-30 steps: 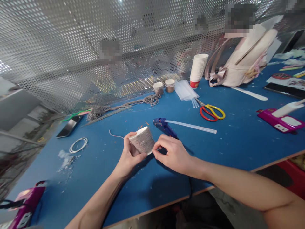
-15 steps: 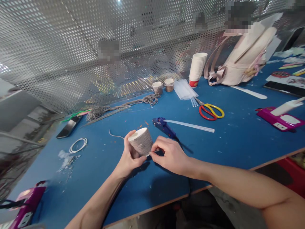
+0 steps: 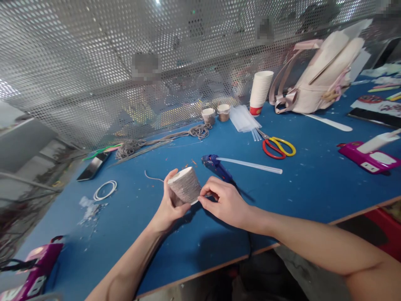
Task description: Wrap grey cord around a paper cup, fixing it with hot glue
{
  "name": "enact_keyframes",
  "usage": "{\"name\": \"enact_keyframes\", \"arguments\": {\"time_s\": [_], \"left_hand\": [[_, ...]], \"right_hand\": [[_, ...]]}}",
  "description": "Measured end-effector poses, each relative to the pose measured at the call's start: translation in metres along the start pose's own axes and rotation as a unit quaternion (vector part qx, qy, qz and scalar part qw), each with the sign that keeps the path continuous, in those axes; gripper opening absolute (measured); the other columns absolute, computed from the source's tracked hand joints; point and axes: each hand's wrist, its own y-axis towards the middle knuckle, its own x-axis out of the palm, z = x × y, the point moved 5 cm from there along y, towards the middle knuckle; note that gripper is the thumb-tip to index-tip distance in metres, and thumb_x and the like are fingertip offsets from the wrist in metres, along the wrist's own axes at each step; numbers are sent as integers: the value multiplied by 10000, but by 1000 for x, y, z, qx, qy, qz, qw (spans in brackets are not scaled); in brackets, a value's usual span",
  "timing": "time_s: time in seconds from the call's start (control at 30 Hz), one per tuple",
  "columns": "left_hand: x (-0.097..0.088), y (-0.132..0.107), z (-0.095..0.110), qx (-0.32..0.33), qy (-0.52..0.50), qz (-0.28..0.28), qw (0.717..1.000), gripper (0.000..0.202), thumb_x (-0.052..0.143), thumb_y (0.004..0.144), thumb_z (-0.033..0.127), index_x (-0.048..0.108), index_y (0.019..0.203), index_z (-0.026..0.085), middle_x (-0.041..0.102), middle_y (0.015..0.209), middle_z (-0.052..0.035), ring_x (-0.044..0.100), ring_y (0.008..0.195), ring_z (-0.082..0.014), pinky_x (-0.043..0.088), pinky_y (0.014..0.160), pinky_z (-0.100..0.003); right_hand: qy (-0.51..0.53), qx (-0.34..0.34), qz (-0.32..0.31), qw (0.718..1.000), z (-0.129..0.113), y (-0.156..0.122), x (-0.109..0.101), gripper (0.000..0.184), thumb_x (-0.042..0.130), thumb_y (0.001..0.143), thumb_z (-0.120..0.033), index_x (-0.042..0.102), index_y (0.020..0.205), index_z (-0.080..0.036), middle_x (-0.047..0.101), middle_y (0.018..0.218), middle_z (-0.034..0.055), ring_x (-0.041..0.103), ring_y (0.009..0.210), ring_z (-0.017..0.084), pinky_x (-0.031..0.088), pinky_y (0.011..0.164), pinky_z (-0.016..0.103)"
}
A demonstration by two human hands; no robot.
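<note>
Currently | cup (image 3: 184,186): tapered, wrapped in close rows of grey cord (image 3: 189,191), white rim bare, tilted above the counter (image 3: 131,225) | left hand (image 3: 169,209): curled around the cup | right hand (image 3: 224,202): fingertips drawn narrow at its lower edge; cannot tell whether they pinch cord

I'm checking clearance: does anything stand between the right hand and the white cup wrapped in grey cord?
Nothing visible does. The right hand is at the lower edge of the cup; the blue glue gun lies beyond the hand.
</note>
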Motion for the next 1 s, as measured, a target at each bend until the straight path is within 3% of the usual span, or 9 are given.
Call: {"name": "enact_keyframes", "arguments": {"time_s": [0.2,0.33,0.47,0.53,0.6,0.7,0.83,0.93,1.0], "left_hand": [[0,0,7,-10,15,28,999,844,839,534,152,449,1251,366,576,1209,-26,607,1034,-199,518,894,-339],[-4,3,10,13,5,66,998,851,858,523,168,446,1241,366,583,1194,-19,611,1015,-188,518,887,-330],[-9,8,7,36,-25,71,997,868,875,505,185,455,1237,388,589,1212,-12,617,1026,-193,515,890,-327],[-11,9,4,30,-34,71,996,873,878,502,190,453,1238,392,593,1211,-9,621,1034,-198,512,902,-336],[-13,11,2,24,-47,74,996,893,882,493,197,447,1247,391,598,1197,-5,627,1029,-200,512,904,-342],[-15,11,4,27,-67,78,994,918,887,474,214,443,1258,392,600,1183,-2,632,1022,-207,512,905,-356],[-11,11,9,0,-77,61,995,895,893,472,218,466,1238,397,586,1230,-5,609,1096,-232,493,942,-376],[-9,11,13,1,-91,54,994,856,897,462,230,502,1203,393,594,1221,3,605,1104,-231,492,938,-369],[-10,12,12,-1,-92,58,994,835,896,464,233,516,1191,386,608,1189,7,614,1084,-229,495,927,-368]], "right_hand": [[12,-29,-3,1000,-5,-1,-3,109,575,847,-189,590,739,-188,562,727,-6,513,598,99,425,580,229],[-7,-156,-77,985,-21,-9,1,169,504,903,-188,609,773,-167,603,744,25,546,627,110,451,589,225],[-173,-344,-184,904,-45,-35,12,230,467,929,-197,602,747,-158,597,711,32,518,558,133,413,510,274],[-231,-394,-219,862,-54,-51,11,192,479,927,-172,614,793,-148,613,744,32,496,517,127,403,490,290],[-245,-411,-206,854,-61,-62,-1,147,501,923,-173,637,927,-117,670,867,68,544,559,134,444,531,304],[-232,-361,-139,892,-55,-65,-33,208,498,935,-235,630,1036,-111,714,935,94,597,614,142,480,586,312],[-252,-199,-66,945,-10,-41,-74,151,489,941,-216,632,907,-182,707,769,44,621,612,138,456,573,275],[-279,-22,-74,957,39,-8,-84,139,562,891,-277,632,957,-176,703,826,62,655,685,178,495,619,288],[-267,32,-99,958,62,12,-76,230,631,831,-304,631,1010,-159,702,931,102,669,840,231,518,741,333]]}}
